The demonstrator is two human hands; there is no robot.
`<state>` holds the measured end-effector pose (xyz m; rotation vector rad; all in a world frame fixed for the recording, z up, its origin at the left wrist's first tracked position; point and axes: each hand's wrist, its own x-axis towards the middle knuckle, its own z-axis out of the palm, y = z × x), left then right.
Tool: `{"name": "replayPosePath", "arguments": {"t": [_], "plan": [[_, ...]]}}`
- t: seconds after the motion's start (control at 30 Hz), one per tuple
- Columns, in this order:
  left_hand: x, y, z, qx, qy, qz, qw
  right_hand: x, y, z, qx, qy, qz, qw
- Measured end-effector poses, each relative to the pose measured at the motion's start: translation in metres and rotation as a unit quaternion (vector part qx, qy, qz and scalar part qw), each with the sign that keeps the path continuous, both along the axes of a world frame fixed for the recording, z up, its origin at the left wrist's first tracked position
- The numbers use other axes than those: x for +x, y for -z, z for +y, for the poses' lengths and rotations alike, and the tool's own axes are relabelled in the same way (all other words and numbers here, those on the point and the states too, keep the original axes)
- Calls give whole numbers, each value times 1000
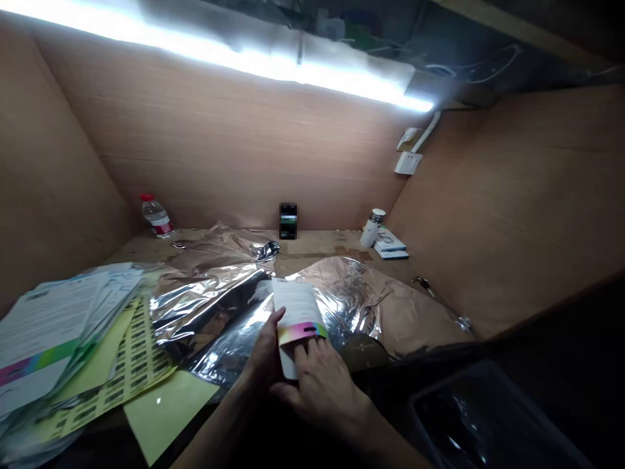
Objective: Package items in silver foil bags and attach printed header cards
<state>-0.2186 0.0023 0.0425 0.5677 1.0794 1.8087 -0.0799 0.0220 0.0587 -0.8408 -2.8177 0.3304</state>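
A white printed packet with a rainbow-coloured band (299, 309) is held up near the front edge of the table. My left hand (265, 348) grips its left side, the thumb lying on the front. My right hand (319, 378) is at the lower end, its fingertips tucked under the coloured band, where they are partly hidden. Beneath and behind the packet lies crumpled silvery film (229, 319). What is inside the packet cannot be seen.
Paper sheets (49, 312) and yellow label sheets (131, 365) are piled at the left. Along the back stand a bottle (159, 218), a phone (288, 221) and a white flask (372, 228) beside small boxes (389, 241). A dark plastic tray (488, 417) is lower right.
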Motion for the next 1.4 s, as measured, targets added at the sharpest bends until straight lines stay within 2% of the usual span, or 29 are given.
{"name": "replayPosePath", "arguments": {"t": [0.03, 0.07, 0.1, 0.17, 0.2, 0.23, 0.27, 0.33, 0.4, 0.5, 0.6, 0.73, 0.87, 0.93, 1.0, 1.07, 1.13, 1.2, 1.27, 1.4], "plan": [[-8, 6, 0, -18, -58, 139, 988, 5, 11, -2, 5, -2, -1, 1000], [-16, 13, 0, -28, -90, 288, 953, 10, 22, -6, 13, -10, 0, 1000], [-24, 20, -2, -31, -83, 432, 897, 16, 34, -12, 23, -21, 2, 1000], [-34, 36, -7, -34, 23, 648, 761, 29, 53, -24, 32, -62, 33, 997], [-36, 42, -10, -37, 81, 708, 701, 37, 58, -29, 35, -84, 71, 993], [-36, 47, -13, -41, 121, 743, 657, 44, 62, -32, 38, -95, 118, 988], [-36, 51, -17, -46, 138, 763, 630, 52, 63, -31, 43, -97, 162, 981], [-34, 52, -24, -51, 135, 779, 611, 65, 65, -23, 63, -96, 191, 975], [-34, 51, -30, -31, 145, 773, 617, 74, 68, -9, 86, -110, 150, 979], [-40, 49, -37, 14, 164, 742, 650, 78, 78, 8, 97, -136, 105, 980], [-45, 52, -44, 37, 157, 727, 667, 72, 85, 10, 73, -108, 106, 986], [-45, 52, -59, 51, 164, 732, 659, 62, 77, 5, 24, -66, 113, 991], [-43, 46, -77, 37, 221, 703, 676, 61, 65, 6, -25, -48, 101, 993], [-41, 47, -82, 23, 215, 682, 698, 62, 62, 9, -47, -43, 114, 991], [-37, 52, -83, 7, 176, 652, 737, 62, 60, 11, -83, -29, 147, 985], [-32, 56, -81, -11, 131, 616, 777, 60, 59, 12, -114, 5, 182, 977], [-27, 58, -77, -29, 98, 592, 800, 56, 58, 10, -114, 50, 201, 972], [-24, 58, -74, -51, 78, 588, 804, 50, 58, 8, -86, 92, 199, 972], [-22, 55, -71, -66, 66, 599, 795, 45, 57, 7, -62, 126, 184, 973], [-23, 53, -64, -60, 51, 627, 775, 39, 56, 9, -37, 156, 144, 977]]}}
